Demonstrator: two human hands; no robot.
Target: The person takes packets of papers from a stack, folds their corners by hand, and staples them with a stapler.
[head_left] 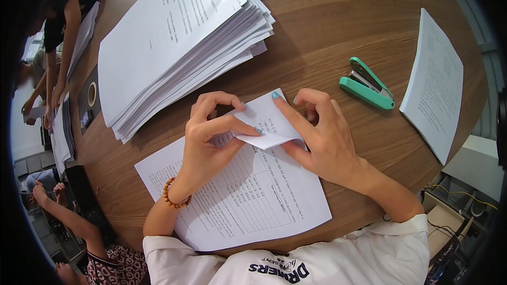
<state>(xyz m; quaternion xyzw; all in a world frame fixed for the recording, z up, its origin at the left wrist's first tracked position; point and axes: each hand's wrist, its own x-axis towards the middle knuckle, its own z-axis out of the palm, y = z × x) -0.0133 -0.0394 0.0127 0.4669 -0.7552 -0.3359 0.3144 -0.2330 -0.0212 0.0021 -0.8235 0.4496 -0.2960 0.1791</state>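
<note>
Printed sheets of paper (243, 200) with a table on the top page lie in front of me, slightly turned. Their far edge is lifted and curled back towards me between my hands. My left hand (208, 134), with a beaded bracelet (171, 192) at its wrist, pinches the raised part from the left. From the other side my right hand (322, 134) grips the same part, thumb below and index finger stretched along the far corner. How many sheets are lifted I cannot tell. A green stapler (367, 84) lies to the right of my right hand, its top arm raised.
A tall stack of printed paper (174, 37) stands at the back left. Another set of printed sheets (435, 84) lies at the right edge of the wooden table (311, 37). Other people's arms (68, 31) handle papers at the far left, and another person's arm (74, 214) is nearer.
</note>
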